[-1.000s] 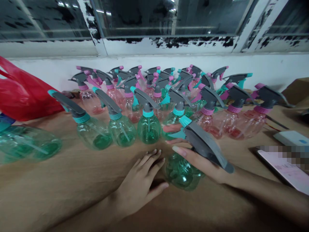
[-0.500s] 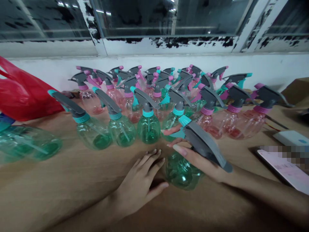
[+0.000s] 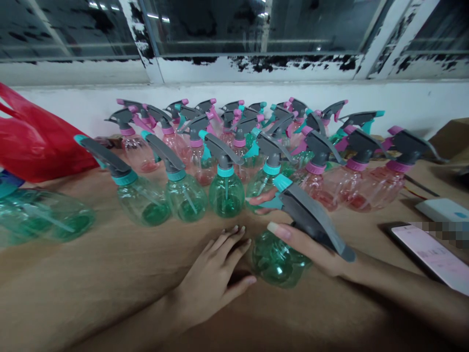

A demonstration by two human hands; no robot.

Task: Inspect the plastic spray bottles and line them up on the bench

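A green spray bottle (image 3: 278, 259) with a grey trigger head and teal nozzle stands on the brown table (image 3: 91, 278) in front of me. My right hand (image 3: 304, 242) is wrapped round its neck under the grey head, thumb on the near side. Flat on the table lies my left hand (image 3: 216, 276), fingers spread, fingertips beside the bottle's left side. Behind stand three green spray bottles (image 3: 185, 193) in a row, and several pink and green ones (image 3: 318, 171) are crowded toward the wall.
A red plastic bag (image 3: 32, 142) lies at the far left, with a green bottle on its side (image 3: 44, 220) below it. A phone (image 3: 428, 252) and a white box (image 3: 443, 210) sit at the right. A white wall and window ledge close the back.
The held bottle has shifted slightly to the right and my right thumb has slid along its neck. My left hand has stayed put.
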